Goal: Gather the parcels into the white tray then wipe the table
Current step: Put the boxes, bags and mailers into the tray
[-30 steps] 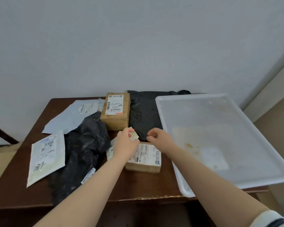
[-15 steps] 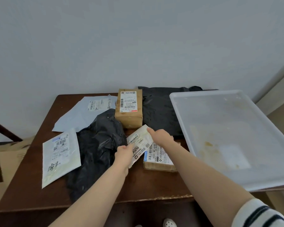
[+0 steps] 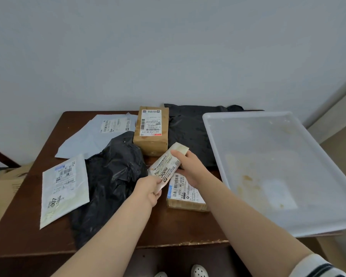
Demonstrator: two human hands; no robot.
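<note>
The small white parcel [image 3: 164,166], held just above the table [image 3: 178,226] at 9 o'clock of the white tray [image 3: 278,140], appears light and pliable: left hand [image 3: 149,189] pinches its near end, right hand [image 3: 191,169] grips its far end, a hold that limits sagging.

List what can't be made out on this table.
All in the head view:
- Flat box: far end covered by the right hand and the packet it holds.
- Back black bag: right part hidden behind the white tray.
- Tall box label: print too small to read.
- White tray: right corner cut by the frame edge.
</note>
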